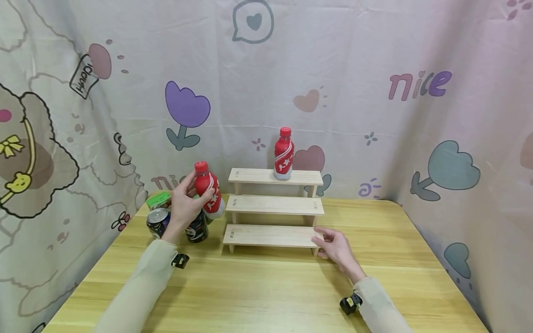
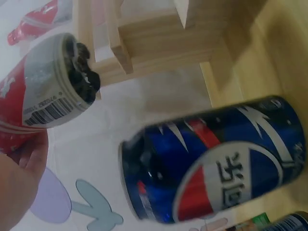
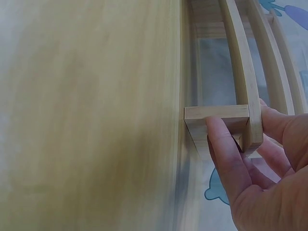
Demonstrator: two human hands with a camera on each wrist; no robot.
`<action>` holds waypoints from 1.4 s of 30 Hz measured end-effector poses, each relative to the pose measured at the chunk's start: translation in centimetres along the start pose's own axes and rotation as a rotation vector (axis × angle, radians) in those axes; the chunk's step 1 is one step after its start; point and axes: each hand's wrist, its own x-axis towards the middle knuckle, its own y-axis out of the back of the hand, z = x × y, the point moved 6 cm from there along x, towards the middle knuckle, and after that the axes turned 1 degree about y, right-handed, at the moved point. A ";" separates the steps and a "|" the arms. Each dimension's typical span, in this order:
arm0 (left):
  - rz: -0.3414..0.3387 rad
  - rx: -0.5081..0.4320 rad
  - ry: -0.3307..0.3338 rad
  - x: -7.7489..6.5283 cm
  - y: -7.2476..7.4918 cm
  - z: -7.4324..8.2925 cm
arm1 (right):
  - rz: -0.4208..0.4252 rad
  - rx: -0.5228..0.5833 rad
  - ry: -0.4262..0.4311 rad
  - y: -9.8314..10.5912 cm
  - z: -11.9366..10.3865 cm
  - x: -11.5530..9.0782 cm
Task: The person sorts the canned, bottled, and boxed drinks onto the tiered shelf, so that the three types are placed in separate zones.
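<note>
My left hand (image 1: 185,203) grips a red plastic bottle (image 1: 210,194) with a red cap and a whitish base. It holds the bottle raised and slightly tilted, just left of the three-step wooden stand (image 1: 266,235). Below the bottle stands a blue cola can (image 2: 211,159), partly behind the hand in the head view. My right hand (image 1: 335,245) holds the right end of the stand's lowest step, with fingers against its leg (image 3: 216,113). On the top step, right of its middle, a matching red bottle (image 1: 284,155) stands upright.
Left of my left hand stand another dark can (image 1: 158,223) with a silver top and a green package (image 1: 159,200) behind it. The wooden table (image 1: 258,296) extends in front of the stand. A printed curtain (image 1: 354,55) hangs behind and along the sides.
</note>
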 end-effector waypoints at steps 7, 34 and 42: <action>0.007 -0.010 -0.046 1.4 -1.4 1.6 | -0.002 -0.006 -0.001 0.0 0.1 0.0; 0.039 -0.044 -0.101 4.8 -5.9 1.8 | -0.002 -0.008 -0.001 0.1 -0.1 -0.1; 0.036 -0.051 -0.135 6.0 -7.4 2.8 | 0.001 -0.012 0.000 0.1 0.0 -0.2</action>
